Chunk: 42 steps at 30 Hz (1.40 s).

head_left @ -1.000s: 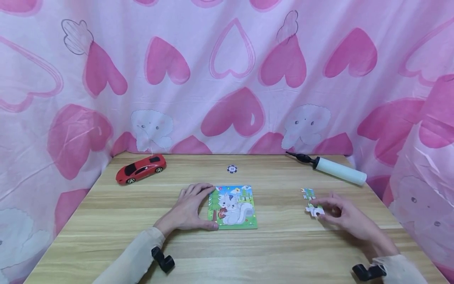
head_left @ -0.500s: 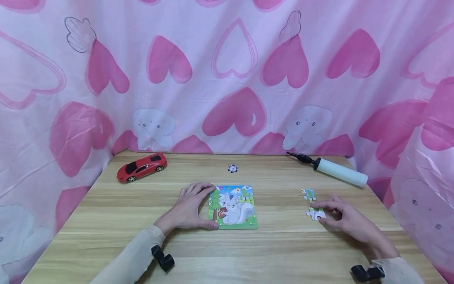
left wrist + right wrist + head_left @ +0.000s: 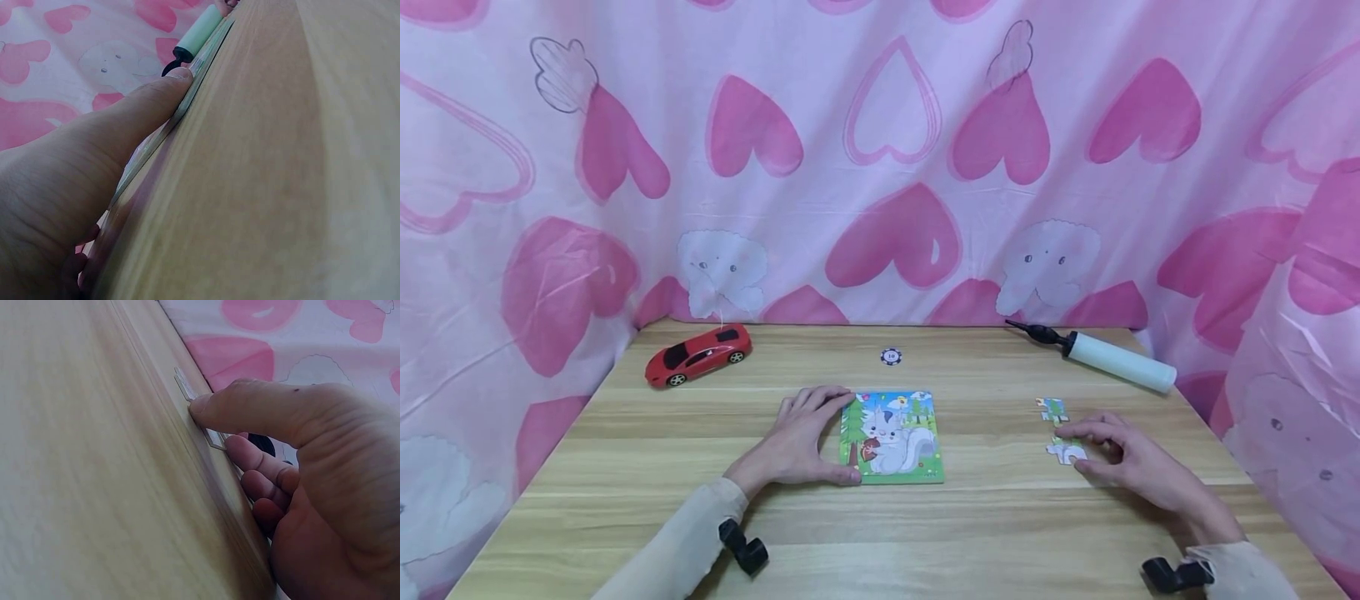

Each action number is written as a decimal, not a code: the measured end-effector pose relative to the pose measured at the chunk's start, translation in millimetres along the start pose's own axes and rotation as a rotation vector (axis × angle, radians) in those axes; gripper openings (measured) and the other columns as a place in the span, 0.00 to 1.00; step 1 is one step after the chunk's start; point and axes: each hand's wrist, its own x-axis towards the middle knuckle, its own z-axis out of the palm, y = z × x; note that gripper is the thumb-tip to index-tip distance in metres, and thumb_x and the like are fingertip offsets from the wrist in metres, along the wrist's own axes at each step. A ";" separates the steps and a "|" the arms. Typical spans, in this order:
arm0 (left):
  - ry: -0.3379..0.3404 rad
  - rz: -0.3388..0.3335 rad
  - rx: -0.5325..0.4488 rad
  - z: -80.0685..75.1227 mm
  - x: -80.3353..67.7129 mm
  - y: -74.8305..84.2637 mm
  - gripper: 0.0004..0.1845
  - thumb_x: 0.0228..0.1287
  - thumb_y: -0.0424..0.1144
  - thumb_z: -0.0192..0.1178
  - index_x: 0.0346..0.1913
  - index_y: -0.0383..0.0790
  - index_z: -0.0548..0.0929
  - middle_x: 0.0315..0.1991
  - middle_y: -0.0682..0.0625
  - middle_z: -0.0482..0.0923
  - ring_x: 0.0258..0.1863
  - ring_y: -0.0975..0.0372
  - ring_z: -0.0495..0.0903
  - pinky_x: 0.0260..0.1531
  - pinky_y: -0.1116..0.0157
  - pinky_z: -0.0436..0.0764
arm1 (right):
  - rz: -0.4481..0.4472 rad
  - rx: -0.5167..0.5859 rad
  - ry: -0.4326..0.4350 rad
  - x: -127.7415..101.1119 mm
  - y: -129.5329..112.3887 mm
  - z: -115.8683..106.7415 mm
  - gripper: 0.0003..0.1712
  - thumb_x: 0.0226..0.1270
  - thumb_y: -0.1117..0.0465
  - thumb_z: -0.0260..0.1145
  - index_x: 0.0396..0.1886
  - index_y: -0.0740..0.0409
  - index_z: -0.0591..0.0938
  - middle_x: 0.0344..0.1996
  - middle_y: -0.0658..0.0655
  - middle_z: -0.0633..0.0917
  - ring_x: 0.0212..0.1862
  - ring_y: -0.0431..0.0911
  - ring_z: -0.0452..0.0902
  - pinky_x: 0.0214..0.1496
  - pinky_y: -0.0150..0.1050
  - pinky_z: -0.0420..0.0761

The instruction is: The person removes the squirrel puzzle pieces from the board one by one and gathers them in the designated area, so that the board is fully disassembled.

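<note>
A square jigsaw puzzle with a cartoon squirrel holding an acorn lies flat at the table's middle. My left hand spans its left side; the index fingertip is at the upper left corner and the straight thumb rests on the lower left corner. In the left wrist view that thumb lies along the puzzle's edge. To the right, my right hand pinches a white and green jigsaw piece between index finger and thumb, low at the tabletop. Just beyond is another piece with a tree.
A red toy car stands at the back left. At the back are a poker chip and, to the right, a hand pump with a black nozzle. A pink heart-patterned curtain hangs behind the table.
My right thumb has drawn slightly right and toward me, uncovering more of the white piece. The left hand keeps its place on the puzzle.
</note>
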 end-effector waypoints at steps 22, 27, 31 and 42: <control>-0.011 -0.006 -0.003 -1.2 -1.0 -1.4 0.70 0.45 0.85 0.74 0.88 0.51 0.67 0.85 0.52 0.62 0.81 0.50 0.60 0.75 0.40 0.61 | -0.034 0.170 0.089 3.7 3.8 5.9 0.32 0.75 0.67 0.76 0.75 0.63 0.79 0.53 0.59 0.86 0.49 0.42 0.78 0.47 0.32 0.76; -0.007 -0.004 0.004 -0.2 -0.7 -2.5 0.70 0.45 0.86 0.73 0.87 0.51 0.67 0.85 0.53 0.62 0.80 0.51 0.61 0.75 0.40 0.61 | 0.013 0.235 0.119 5.7 5.9 5.4 0.37 0.77 0.67 0.74 0.81 0.65 0.71 0.54 0.62 0.84 0.50 0.42 0.79 0.49 0.31 0.78; -0.003 -0.004 0.001 0.1 -0.9 -1.8 0.70 0.45 0.86 0.73 0.87 0.51 0.67 0.84 0.53 0.62 0.80 0.51 0.61 0.74 0.40 0.62 | 0.074 0.264 0.155 6.5 5.1 3.5 0.39 0.80 0.65 0.72 0.84 0.64 0.67 0.57 0.61 0.82 0.51 0.42 0.79 0.50 0.31 0.78; 0.013 0.010 -0.008 1.3 -1.1 -1.1 0.70 0.44 0.84 0.75 0.88 0.51 0.67 0.84 0.53 0.63 0.80 0.51 0.61 0.74 0.41 0.61 | 0.053 0.317 0.187 18.4 -16.5 1.5 0.38 0.82 0.64 0.71 0.86 0.57 0.67 0.61 0.59 0.81 0.55 0.40 0.83 0.56 0.25 0.80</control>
